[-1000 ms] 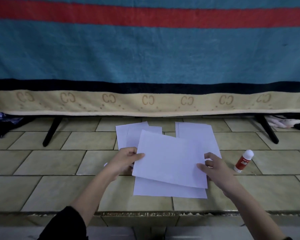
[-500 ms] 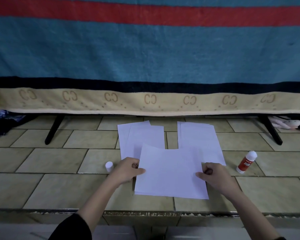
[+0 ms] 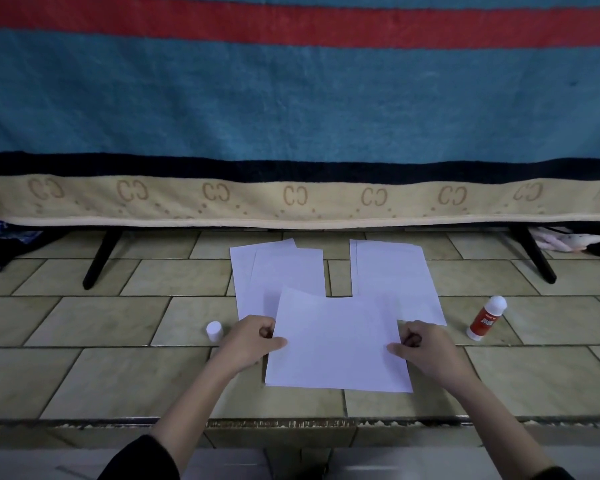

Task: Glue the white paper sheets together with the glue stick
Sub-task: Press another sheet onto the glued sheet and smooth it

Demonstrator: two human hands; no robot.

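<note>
Paper alignment is the thing to watch, going by the head view, which is the only angle we get. Both hands sit on the near stack of white sheets (image 3: 336, 344) on the tiled surface (image 3: 101, 375). The left hand (image 3: 248, 342) has its fingers curled at the stack's left edge with the thumb lying on top, and the right hand (image 3: 421, 351) does the same at the right edge, so each looks to be pinching the paper rather than pressing it flat.

Biggest risk imo: the top sheet looks slightly skewed against the one under it near the bottom-left corner, so if the glue has already grabbed, they'd bond crooked. Pinching from both sides could also buckle the middle and leave a wrinkle or an unstuck patch.

The glue stick (image 3: 485, 318) stands well off to the right, apparently uncapped, and its white cap (image 3: 214, 330) sits just left of the left hand. Left open, it could dry out, and a stray elbow could tip it.

2 more loose piles, the left pile (image 3: 257, 271) and the right pile (image 3: 395, 271), lie right behind the stack and partly under it, so any stray glue at the edges might catch them too.
</note>
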